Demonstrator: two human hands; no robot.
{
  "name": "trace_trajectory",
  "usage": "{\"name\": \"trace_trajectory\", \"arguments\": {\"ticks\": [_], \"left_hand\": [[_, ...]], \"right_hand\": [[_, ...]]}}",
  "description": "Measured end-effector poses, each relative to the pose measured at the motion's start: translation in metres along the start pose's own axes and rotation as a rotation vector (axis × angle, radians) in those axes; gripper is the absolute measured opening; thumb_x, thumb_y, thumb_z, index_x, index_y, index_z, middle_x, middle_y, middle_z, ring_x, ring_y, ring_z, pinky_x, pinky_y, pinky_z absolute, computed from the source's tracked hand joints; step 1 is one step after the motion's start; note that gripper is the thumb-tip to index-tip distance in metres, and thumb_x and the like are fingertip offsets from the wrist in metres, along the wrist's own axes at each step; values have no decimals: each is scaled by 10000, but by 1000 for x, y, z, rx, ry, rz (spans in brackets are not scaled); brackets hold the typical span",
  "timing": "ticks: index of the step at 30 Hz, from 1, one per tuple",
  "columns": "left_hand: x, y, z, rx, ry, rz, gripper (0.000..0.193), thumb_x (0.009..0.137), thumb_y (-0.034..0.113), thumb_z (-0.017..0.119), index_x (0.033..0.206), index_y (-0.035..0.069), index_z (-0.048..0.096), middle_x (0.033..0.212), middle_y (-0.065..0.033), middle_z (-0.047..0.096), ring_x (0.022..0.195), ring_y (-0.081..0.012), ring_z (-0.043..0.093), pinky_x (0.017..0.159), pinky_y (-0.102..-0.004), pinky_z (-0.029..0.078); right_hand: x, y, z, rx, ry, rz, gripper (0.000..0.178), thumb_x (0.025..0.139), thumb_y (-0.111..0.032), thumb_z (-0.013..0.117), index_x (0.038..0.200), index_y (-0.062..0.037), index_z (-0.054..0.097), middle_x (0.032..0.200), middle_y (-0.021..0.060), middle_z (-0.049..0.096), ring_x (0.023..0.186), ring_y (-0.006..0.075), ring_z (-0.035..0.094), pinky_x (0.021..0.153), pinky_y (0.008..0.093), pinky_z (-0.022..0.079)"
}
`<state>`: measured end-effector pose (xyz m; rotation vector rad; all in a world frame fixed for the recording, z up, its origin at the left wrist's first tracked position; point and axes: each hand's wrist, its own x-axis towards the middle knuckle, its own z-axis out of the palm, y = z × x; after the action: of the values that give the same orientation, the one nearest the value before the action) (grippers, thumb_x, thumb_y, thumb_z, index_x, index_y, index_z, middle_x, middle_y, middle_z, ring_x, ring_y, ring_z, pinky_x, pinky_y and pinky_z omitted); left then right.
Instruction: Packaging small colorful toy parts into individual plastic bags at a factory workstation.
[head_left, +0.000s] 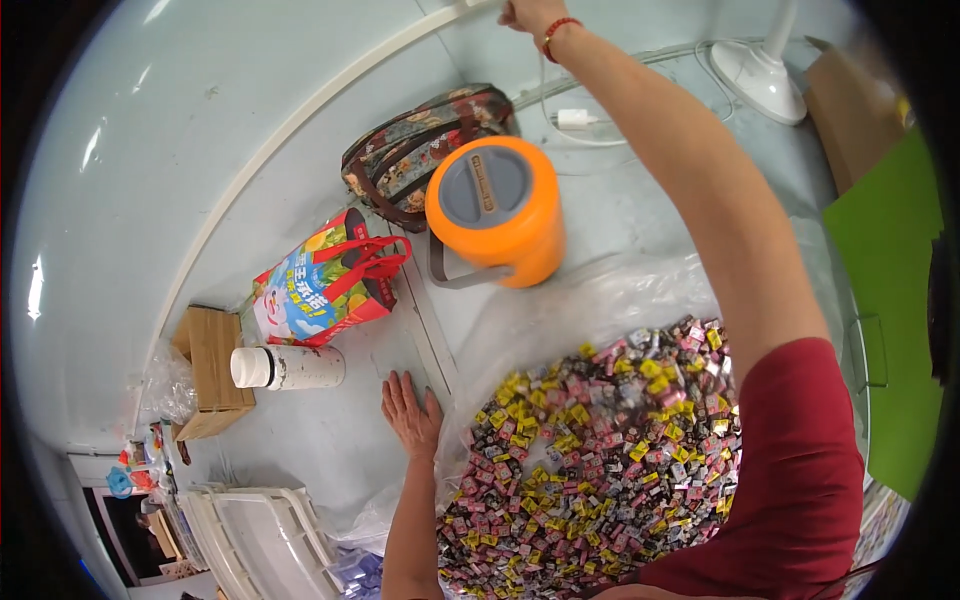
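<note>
My left hand [411, 414] lies flat on the pale table, fingers stretched out, holding nothing. Its wrist is beside the clear plastic sheet [610, 293] under a large heap of small wrapped candies [600, 450] in pink, yellow and black. My right arm, in a red sleeve, reaches far over the heap to the wall. There my right hand [528, 14] has its fingers closed; what is in them, if anything, I cannot make out. A thin white cable [543, 88] runs down just below that hand to a white plug-like block [575, 119] on the table.
An orange drum-shaped jug [535, 225] with a grey lid stands before a floral bag [425, 145]. Left of it are a colourful shopping bag [320, 285], a white bottle [310, 368] lying down and a cardboard box [215, 365]. A white lamp base [760, 82] and green panel [885, 310] stand right.
</note>
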<state>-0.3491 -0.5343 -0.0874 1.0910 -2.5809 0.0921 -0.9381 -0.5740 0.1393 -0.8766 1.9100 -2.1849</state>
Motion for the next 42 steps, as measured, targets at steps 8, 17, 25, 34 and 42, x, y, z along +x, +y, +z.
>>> {"name": "trace_trajectory", "arguments": {"ticks": [8,17,25,34,42], "left_hand": [[-3,-9,-1,23,11,11,539,873,297,545,1349,67,437,1423,-162,400,1305,-371,357,1058,-486,276],[-1,-16,-2,56,5,44,533,893,267,539,1379,82,424,1431,-149,402,1310,-370,357,1058,-465,278],[0,0,6,-12,-19,61,532,881,228,549,1364,43,425,1438,-158,386,1319,-377,341,1053,-474,283],[3,-8,-16,-26,-39,54,527,869,179,549,1360,32,425,1431,-165,394,1316,-386,344,1067,-471,268],[2,0,2,-33,11,54,515,871,194,557,1349,39,444,1415,-171,410,1296,-378,369,1054,-469,293]], "right_hand": [[-6,-14,-18,-315,33,-230,327,885,-241,487,863,27,672,673,155,644,621,260,644,635,376,511],[-24,79,-198,-1468,-113,116,260,825,-190,568,995,-36,690,950,239,658,956,347,637,801,430,504],[-55,163,-164,-1522,-131,-268,331,924,-228,455,1210,-73,517,1246,132,564,1153,308,534,882,503,450],[-103,194,-69,-1319,-383,-239,459,922,-322,509,1341,-154,422,1340,114,487,1236,305,458,970,495,400],[-106,157,-98,-1184,-320,-100,511,883,-366,564,1311,-115,440,1145,246,578,1022,379,587,861,450,478]]}}
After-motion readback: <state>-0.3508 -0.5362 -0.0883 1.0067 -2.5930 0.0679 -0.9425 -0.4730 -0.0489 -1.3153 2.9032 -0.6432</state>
